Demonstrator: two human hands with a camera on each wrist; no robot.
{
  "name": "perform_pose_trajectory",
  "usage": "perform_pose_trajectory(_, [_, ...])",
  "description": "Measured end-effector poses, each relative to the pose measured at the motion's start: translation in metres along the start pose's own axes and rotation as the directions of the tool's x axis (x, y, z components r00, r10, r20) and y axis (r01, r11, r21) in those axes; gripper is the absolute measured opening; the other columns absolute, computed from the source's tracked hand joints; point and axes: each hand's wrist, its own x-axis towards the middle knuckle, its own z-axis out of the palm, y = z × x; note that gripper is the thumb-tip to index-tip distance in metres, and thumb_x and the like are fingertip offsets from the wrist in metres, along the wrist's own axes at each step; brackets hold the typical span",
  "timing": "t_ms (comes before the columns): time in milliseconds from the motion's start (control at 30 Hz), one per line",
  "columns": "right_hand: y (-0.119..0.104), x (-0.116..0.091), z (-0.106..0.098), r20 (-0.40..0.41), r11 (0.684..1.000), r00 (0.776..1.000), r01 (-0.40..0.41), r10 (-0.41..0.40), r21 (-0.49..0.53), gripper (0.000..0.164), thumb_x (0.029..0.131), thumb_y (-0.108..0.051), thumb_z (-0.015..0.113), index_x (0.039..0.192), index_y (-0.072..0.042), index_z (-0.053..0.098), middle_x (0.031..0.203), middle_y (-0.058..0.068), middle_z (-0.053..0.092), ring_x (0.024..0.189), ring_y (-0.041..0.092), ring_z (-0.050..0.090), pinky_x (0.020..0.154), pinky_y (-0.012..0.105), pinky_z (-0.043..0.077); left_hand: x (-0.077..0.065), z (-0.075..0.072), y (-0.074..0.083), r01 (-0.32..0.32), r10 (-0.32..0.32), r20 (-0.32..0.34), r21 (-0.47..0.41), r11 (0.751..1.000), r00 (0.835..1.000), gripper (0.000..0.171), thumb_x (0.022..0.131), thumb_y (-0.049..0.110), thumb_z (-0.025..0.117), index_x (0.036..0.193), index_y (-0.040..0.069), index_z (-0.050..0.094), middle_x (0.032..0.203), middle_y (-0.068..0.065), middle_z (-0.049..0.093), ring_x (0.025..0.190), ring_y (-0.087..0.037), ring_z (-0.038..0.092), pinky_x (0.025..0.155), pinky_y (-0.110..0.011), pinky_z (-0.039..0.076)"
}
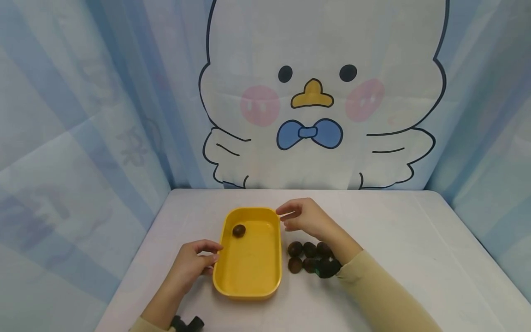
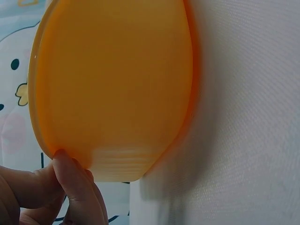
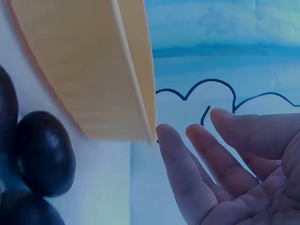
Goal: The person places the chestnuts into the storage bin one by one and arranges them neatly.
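A yellow rectangular tray (image 1: 249, 276) stands lengthwise on the table, with one dark brown, round, fruit-like thing (image 1: 238, 231) inside its far left part. My left hand (image 1: 192, 263) is at the tray's left side, pinching its rim between thumb and fingers. In the left wrist view the thumb (image 2: 77, 192) overlaps the tray's outer wall. Beyond the far right corner, my right hand (image 1: 304, 216) holds nothing. Its fingers are loosely bent and spread, fingertips right at the rim. Several smooth dark ovals (image 3: 44, 152) lie in rows right of the tray, partly hidden by the right wrist.
White cloth covers the table (image 1: 398, 240). A backdrop (image 1: 315, 166) with a cartoon bird rises at its far edge, and blue curtains (image 1: 74, 138) hang at both sides. Dark camera mounts (image 1: 327, 268) are worn on the wrists, the right one beside the dark ovals.
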Motion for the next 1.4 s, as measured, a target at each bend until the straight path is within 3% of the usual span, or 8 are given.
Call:
perform_pose_trajectory(333, [0.010,-0.028,-0.024,-0.044,1.000,0.999,0.002,-0.003,-0.030,0.035,0.096,-0.004,0.073,0.131,-0.012,0.074,0.138,0.011,0.073,0.130,0.039,0.069,0.094,0.039,0.066,0.001,0.000,-0.001,-0.007,0.007,0.004,-0.019,1.000,1.000,0.025,0.095,-0.004,0.072,0.117,0.004,0.079,0.116,-0.016,0.071,0.078,-0.020,0.065,0.068,-0.031,0.065])
perform_pose_trajectory(667, [0.021,-0.052,-0.046,-0.073,0.996,0.997,0.006,-0.013,-0.089,0.038,0.096,-0.008,0.075,0.133,-0.011,0.073,0.143,0.020,0.069,0.130,0.038,0.070,0.096,0.042,0.065,0.001,-0.001,-0.002,-0.006,0.006,0.000,-0.014,1.000,1.000,0.024,0.095,-0.004,0.072,0.116,0.004,0.079,0.116,-0.016,0.071,0.078,-0.020,0.065,0.068,-0.031,0.065])
perform_pose_trajectory(1400, [0.059,-0.094,-0.079,-0.094,0.983,0.995,-0.039,0.023,-0.177,0.043,0.098,-0.010,0.074,0.140,-0.003,0.067,0.141,0.022,0.070,0.127,0.039,0.071,0.102,0.052,0.062,0.001,-0.001,-0.002,-0.014,0.014,0.003,-0.019,1.000,1.000,0.025,0.095,-0.004,0.071,0.117,0.004,0.079,0.118,-0.017,0.071,0.079,-0.020,0.065,0.069,-0.031,0.065])
